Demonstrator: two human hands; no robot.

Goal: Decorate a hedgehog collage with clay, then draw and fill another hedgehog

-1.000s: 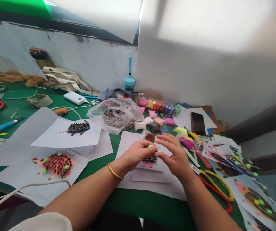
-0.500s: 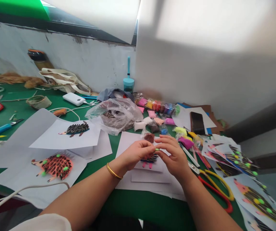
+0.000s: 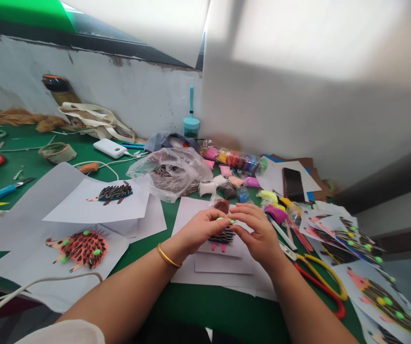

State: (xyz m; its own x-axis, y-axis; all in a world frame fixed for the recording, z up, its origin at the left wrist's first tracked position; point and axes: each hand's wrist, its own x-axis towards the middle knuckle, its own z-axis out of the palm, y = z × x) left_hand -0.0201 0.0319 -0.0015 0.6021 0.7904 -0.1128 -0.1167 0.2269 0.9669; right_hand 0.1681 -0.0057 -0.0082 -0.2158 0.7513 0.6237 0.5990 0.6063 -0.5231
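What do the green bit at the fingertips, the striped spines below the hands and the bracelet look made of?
Green bit: probably modelling clay; matte, soft-edged. Striped spines: likely sunflower seeds, being slim and dark with pale streaks; finish unclear. Bracelet: apparently polished gold-coloured metal, given its smooth sheen; solid or plated, I can't tell.

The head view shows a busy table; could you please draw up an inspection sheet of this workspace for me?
Surface: green table bearing paper sheets and craft supplies.
Job's things: small green piece, held above a hedgehog picture that is partly hidden.
Clutter: yellow-and-red scissors at the right; phone and coloured packets farther back.
Hands: left hand pinches the green piece; right hand is close against it, exact contact unclear.
Cables: white cable runs across the lower left of the view; another lead beside the white device.
Surroundings: wall behind the table, with dark marks.
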